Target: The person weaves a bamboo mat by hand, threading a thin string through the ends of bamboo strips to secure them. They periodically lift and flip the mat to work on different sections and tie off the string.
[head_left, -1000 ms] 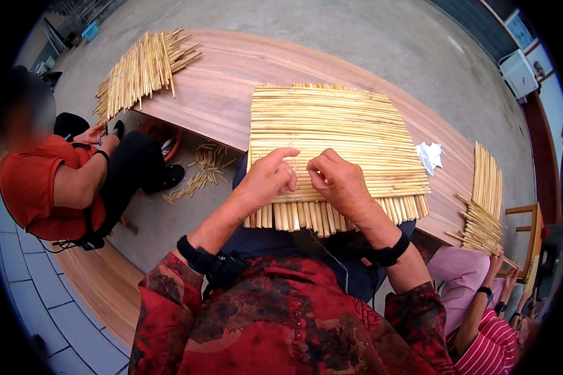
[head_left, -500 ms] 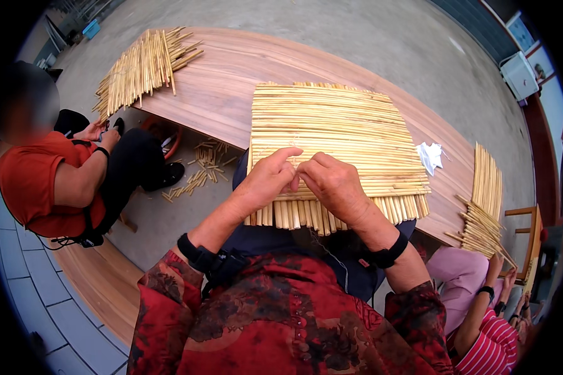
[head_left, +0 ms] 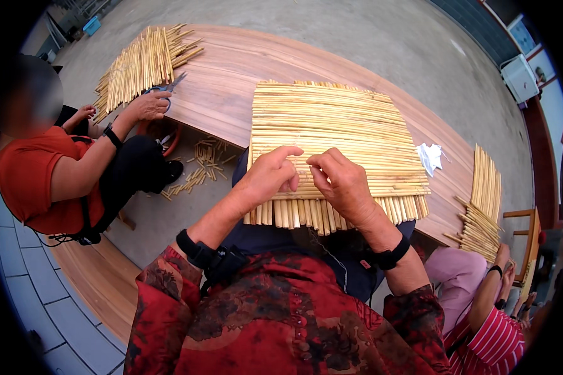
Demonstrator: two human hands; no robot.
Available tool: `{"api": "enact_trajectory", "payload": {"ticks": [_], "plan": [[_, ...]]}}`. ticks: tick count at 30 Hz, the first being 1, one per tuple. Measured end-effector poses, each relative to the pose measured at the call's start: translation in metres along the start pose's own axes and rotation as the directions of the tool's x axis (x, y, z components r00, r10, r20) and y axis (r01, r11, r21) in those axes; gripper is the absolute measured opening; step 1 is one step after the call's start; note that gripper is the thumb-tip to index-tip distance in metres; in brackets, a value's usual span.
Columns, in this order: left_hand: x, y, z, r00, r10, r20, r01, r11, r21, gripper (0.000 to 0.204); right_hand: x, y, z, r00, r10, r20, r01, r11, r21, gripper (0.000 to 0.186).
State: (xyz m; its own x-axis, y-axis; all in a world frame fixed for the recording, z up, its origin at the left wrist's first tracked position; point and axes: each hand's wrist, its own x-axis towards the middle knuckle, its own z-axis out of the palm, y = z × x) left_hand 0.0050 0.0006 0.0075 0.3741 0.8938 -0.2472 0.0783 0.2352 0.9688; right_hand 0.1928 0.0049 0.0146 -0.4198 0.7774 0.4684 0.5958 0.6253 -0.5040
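A mat of pale yellow stalks (head_left: 331, 119) lies before me, its long stalks side by side. Under its near edge a second layer of stalk ends (head_left: 306, 214) points toward me. My left hand (head_left: 272, 175) is over the mat's near left part, index finger reaching right and the other fingers curled. Just right of it, my right hand (head_left: 343, 187) is closed in a pinch, thumb against forefinger. A small gap separates the two hands. Whatever either holds is too fine to make out. A thin pale thread (head_left: 341, 265) hangs over my lap.
The wooden table (head_left: 231, 75) carries a stalk bundle (head_left: 141, 65) at far left, white crumpled cloth (head_left: 430, 157) and more stalks (head_left: 485, 187) at right. A co-worker at left holds scissors (head_left: 169, 87) over the table. Cut stalk pieces (head_left: 206, 159) litter the floor. Another person sits at right.
My right hand has drawn slightly right, away from my left, which stays put. The left co-worker's hand has reached up over the table with scissors.
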Motion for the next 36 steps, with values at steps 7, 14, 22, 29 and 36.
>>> {"api": "enact_trajectory", "payload": {"ticks": [7,14,22,29,36], "plan": [[0.001,-0.003,0.001,1.0,-0.015,0.001,0.015,1.0,-0.025,0.039,-0.001,-0.007,-0.006,0.994,-0.038,0.107,0.04,0.999,-0.014,0.014],[0.002,-0.004,0.0,1.0,-0.01,0.024,0.011,0.999,-0.041,0.037,-0.001,0.007,0.006,0.989,-0.111,0.101,0.119,0.99,-0.075,0.009],[0.006,-0.003,0.0,0.999,-0.043,-0.006,0.043,0.998,0.049,0.022,-0.005,0.016,0.003,0.951,0.276,0.14,-0.308,0.888,0.341,0.006],[0.006,-0.003,0.002,1.0,0.009,0.03,-0.012,0.995,0.099,0.013,-0.009,0.025,0.006,0.832,0.441,0.337,-0.554,0.627,0.548,0.008],[0.008,-0.008,0.006,0.999,0.03,-0.026,-0.029,0.999,0.034,0.009,-0.009,0.027,0.003,0.817,0.447,0.364,-0.576,0.591,0.565,0.01]]}}
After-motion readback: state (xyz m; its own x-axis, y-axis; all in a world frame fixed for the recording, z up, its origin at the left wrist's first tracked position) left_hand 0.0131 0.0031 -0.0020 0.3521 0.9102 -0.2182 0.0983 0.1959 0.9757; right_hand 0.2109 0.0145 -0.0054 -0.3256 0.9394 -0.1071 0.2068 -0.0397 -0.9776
